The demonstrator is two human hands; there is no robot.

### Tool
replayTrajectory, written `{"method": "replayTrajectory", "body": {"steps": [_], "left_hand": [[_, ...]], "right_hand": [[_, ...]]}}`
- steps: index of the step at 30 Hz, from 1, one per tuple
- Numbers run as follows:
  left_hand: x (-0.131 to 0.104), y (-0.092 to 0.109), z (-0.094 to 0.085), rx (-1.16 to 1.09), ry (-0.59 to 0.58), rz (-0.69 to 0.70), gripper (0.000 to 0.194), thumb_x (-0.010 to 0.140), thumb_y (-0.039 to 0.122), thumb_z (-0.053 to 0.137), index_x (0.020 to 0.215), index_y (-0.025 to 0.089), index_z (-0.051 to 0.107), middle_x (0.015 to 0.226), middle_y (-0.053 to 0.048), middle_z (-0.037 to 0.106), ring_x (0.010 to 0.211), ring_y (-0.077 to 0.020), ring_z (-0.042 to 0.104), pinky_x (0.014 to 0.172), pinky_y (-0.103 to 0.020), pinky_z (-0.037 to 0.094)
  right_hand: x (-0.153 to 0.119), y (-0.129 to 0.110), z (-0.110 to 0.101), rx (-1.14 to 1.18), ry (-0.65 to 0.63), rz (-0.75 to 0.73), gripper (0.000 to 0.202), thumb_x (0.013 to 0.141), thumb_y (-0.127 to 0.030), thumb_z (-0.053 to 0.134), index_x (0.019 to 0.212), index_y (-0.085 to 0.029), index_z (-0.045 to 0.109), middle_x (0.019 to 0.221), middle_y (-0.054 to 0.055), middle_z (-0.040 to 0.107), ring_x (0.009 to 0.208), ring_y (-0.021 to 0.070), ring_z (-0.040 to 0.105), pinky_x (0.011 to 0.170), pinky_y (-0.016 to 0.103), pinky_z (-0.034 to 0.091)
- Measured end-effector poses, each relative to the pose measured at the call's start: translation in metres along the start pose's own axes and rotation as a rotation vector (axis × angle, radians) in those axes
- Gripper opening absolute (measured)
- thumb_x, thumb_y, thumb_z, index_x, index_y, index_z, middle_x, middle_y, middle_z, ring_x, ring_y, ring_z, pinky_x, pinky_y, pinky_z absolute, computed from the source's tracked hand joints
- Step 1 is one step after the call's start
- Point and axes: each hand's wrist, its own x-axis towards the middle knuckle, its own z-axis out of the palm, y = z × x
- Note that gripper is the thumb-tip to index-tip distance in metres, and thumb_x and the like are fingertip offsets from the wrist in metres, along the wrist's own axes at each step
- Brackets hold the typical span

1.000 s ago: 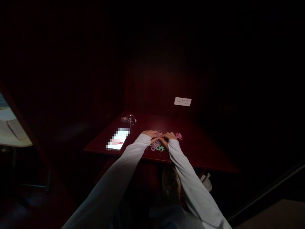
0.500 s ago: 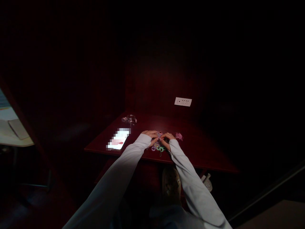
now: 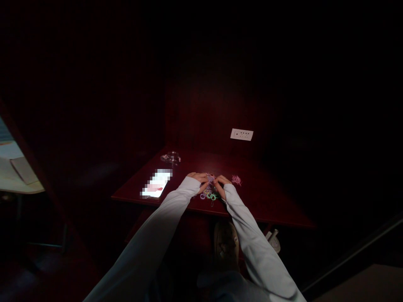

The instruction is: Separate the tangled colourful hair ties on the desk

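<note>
My left hand point(image 3: 199, 178) and my right hand point(image 3: 222, 181) face each other low over the table, fingertips bent inward and a little apart. Between them is a heap of small coloured rings, which look like hair ties point(image 3: 213, 196), in lilac, green and pale tones. Some lilac pieces point(image 3: 210, 179) show right at the fingertips. Both hands have thumb and fingers drawn together; what exactly each one pinches is too small and dark to tell. Just right of my right hand lies a separate pile of pink bands point(image 3: 236, 180).
A lit phone point(image 3: 157, 183), its screen blurred out, lies left on the dark red table point(image 3: 252, 205). Behind it stands a clear jar point(image 3: 173, 156) with small pinkish things beside it. A white socket plate point(image 3: 242, 134) is on the back wall. The surroundings are very dark.
My fingertips, which were together over the heap, have come slightly apart, and more lilac shows between them. The phone, jar and pink pile stay put.
</note>
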Motion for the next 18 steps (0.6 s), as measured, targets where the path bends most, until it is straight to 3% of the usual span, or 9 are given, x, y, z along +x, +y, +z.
{"method": "replayTrajectory", "body": {"steps": [5, 10, 18], "left_hand": [[-0.001, 0.002, 0.001, 0.046, 0.01, -0.014, 0.024, 0.098, 0.025, 0.058, 0.107, 0.026, 0.081, 0.124, -0.003, 0.079, 0.111, -0.0197, 0.072, 0.096, -0.032, 0.053], [0.0, 0.006, 0.002, 0.076, 0.011, -0.02, 0.023, 0.097, 0.023, 0.058, 0.1, 0.022, 0.08, 0.111, -0.005, 0.081, 0.102, -0.0209, 0.074, 0.092, -0.033, 0.052], [0.001, 0.006, 0.001, 0.105, 0.018, -0.023, 0.024, 0.095, 0.024, 0.057, 0.098, 0.022, 0.08, 0.106, -0.005, 0.081, 0.097, -0.0202, 0.073, 0.088, -0.031, 0.052]], "right_hand": [[0.001, 0.011, 0.004, -0.077, 0.103, 0.035, 0.051, 0.102, -0.056, 0.039, 0.065, -0.025, 0.057, 0.073, 0.004, 0.058, 0.075, 0.021, 0.058, 0.075, 0.033, 0.048], [0.0, 0.02, 0.003, -0.139, 0.118, 0.068, 0.054, 0.098, -0.063, 0.046, 0.061, -0.024, 0.052, 0.074, 0.003, 0.057, 0.073, 0.0187, 0.056, 0.073, 0.031, 0.045], [-0.001, 0.015, 0.002, -0.035, 0.207, 0.098, 0.051, 0.093, -0.057, 0.052, 0.056, -0.024, 0.042, 0.07, 0.0, 0.05, 0.067, 0.0158, 0.048, 0.066, 0.029, 0.041]]}}
